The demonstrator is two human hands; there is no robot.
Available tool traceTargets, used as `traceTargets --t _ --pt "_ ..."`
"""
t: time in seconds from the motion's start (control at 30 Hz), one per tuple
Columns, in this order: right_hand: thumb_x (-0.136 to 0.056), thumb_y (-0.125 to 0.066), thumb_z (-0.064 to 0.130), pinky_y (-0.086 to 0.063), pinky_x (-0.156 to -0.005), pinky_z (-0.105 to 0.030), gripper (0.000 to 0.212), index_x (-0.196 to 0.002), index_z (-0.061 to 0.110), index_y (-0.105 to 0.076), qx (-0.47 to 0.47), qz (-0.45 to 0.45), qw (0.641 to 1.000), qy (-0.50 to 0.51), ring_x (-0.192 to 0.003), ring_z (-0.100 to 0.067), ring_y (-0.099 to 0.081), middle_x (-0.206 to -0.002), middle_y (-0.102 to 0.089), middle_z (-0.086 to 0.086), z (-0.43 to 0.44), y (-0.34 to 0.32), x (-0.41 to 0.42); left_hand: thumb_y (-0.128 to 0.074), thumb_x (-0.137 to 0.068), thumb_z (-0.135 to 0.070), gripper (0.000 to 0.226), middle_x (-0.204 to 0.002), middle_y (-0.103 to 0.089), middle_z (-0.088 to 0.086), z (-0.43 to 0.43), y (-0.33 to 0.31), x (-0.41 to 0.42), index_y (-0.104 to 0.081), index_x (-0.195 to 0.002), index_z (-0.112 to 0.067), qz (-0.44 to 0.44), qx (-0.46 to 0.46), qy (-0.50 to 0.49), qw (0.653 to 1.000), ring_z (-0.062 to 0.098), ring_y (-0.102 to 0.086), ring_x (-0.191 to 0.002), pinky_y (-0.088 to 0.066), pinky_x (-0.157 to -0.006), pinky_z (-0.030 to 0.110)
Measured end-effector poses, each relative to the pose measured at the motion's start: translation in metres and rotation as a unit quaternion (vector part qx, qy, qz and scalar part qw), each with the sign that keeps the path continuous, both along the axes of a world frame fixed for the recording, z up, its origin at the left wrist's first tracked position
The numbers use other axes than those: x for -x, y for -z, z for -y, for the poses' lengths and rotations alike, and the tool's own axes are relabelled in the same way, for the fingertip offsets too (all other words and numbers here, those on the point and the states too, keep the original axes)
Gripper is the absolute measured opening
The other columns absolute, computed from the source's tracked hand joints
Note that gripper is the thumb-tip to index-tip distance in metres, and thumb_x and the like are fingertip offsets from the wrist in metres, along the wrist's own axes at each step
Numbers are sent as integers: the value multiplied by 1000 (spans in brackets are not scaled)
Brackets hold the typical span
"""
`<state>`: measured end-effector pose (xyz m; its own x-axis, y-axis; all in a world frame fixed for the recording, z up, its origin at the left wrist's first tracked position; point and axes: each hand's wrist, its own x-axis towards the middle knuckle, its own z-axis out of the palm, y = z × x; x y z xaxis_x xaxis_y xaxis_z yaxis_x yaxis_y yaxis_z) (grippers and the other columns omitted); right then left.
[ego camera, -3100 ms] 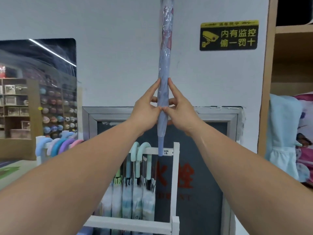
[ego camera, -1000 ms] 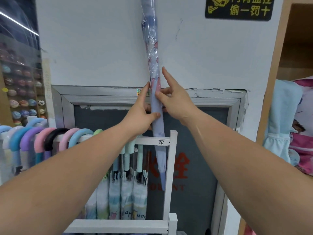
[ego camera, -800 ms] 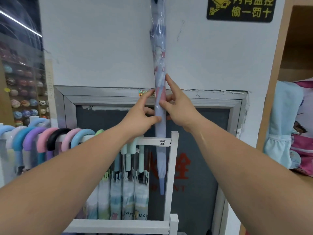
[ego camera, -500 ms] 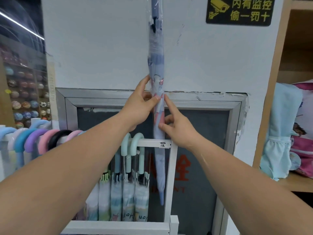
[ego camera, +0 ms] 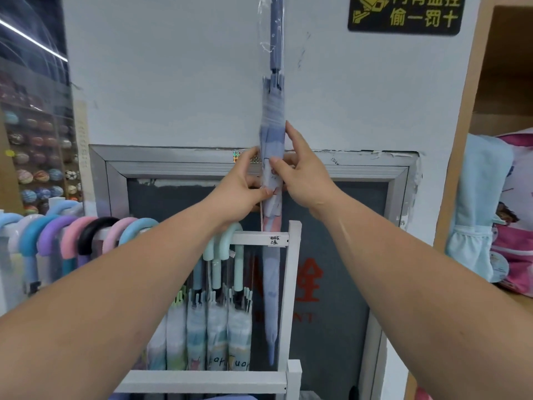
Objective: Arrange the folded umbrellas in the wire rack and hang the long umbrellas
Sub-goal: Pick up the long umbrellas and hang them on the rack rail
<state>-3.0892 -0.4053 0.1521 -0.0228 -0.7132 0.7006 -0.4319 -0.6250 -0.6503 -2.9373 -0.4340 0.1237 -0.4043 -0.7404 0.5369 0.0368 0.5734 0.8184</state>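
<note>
A long lavender umbrella (ego camera: pixel 272 116) in a clear plastic sleeve stands upright, tip down, its lower part inside the white rack (ego camera: pixel 292 284) behind the top bar. My left hand (ego camera: pixel 240 192) grips its canopy from the left, thumb across the front. My right hand (ego camera: pixel 302 174) pinches the canopy from the right, index finger straight up along the fabric. The umbrella's handle is out of view above. Several long umbrellas with mint hooked handles (ego camera: pixel 223 246) hang on the rack's top bar.
A row of pastel and black hooked handles (ego camera: pixel 86 235) hangs on a bar at left. A metal-framed dark panel (ego camera: pixel 398 180) sits in the white wall behind. A wooden shelf (ego camera: pixel 473 111) at right holds light-blue and pink goods (ego camera: pixel 484 209).
The umbrella has dropped lower, so its tip now reaches deep into the rack. Both hands have shifted along the canopy; the right hand moved back up level with the left.
</note>
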Motion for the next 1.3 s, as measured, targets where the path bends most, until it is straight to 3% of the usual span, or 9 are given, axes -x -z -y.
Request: traceTargets --t 0.1,0.23,0.37,0.47,0.67,0.83,0.97,1.13,1.3 --pt "-99 -59 19 -56 -89 -33 72 -156 42 -21 -17 -14 1000 1 -94 -12 -71 -108 -73 2 5 6 3 -68 -91 0 82 -95 -77 15 5 -2 -1 -25 -149 -39 77 30 -43 996 28 -75 -91 -60 -84 45" --pt "-97 -61 15 -59 -90 -44 79 -155 46 -16 -54 -24 997 -40 -100 -19 -71 -124 -68 -5 6 26 11 -69 -91 -10 65 -90 -76 11 7 1 -2 -41 -144 -35 85 31 -70 993 12 -70 -77 -51 -79 35" --pt "-94 -64 18 -58 -87 -39 86 -155 44 -10 -84 -86 992 -25 -90 -17 -73 -98 -75 -3 2 45 17 -65 -97 -14 69 -100 -78 -2 11 -1 -2 -33 -153 -39 27 37 -83 995 10 -72 -94 -55 -90 35" --pt "-96 -64 19 -55 -77 -27 85 -155 43 -8 -105 -142 984 -5 -82 -12 -73 -88 -77 0 -3 56 16 -63 -98 -10 71 -102 -77 9 11 -1 -1 -31 -153 -42 18 50 -69 996 26 -72 -102 -56 -96 49" --pt "-96 -64 25 -56 -82 -33 56 -146 36 -42 -68 -74 995 -2 -82 -9 -70 -92 -75 -3 -4 52 23 -62 -97 -2 70 -94 -76 15 9 6 -4 -34 -151 -37 29 19 -39 999 26 -75 -88 -61 -85 46" --pt "-98 -62 21 -48 -70 -19 48 -142 35 -47 -58 -34 998 -7 -88 -5 -67 -104 -73 2 4 37 19 -69 -93 -7 74 -100 -71 29 9 13 -4 -34 -147 -43 84 19 -50 995 40 -70 -100 -58 -89 52" --pt "-95 -66 20 -53 -80 -32 45 -137 29 -52 -79 -45 996 -3 -96 -15 -68 -109 -72 -5 10 49 21 -75 -86 -5 80 -91 -77 12 7 8 -10 -35 -147 -38 127 14 -68 989 26 -71 -90 -58 -84 42" --pt "-91 -70 19 -55 -97 -47 35 -123 30 -60 -131 -48 990 -24 -102 -25 -71 -106 -75 -7 12 71 21 -77 -80 -23 84 -107 -74 -7 1 -16 -16 -33 -150 -41 19 27 -95 995 15 -69 -107 -53 -96 37" --pt "-84 -76 29 -55 -94 -49 37 -118 34 -61 -151 -69 986 -5 -98 -30 -70 -101 -73 -12 10 77 19 -67 -94 -42 71 -118 -72 0 -14 -39 -11 -29 -154 -41 -13 27 -38 999 22 -71 -108 -55 -97 37"
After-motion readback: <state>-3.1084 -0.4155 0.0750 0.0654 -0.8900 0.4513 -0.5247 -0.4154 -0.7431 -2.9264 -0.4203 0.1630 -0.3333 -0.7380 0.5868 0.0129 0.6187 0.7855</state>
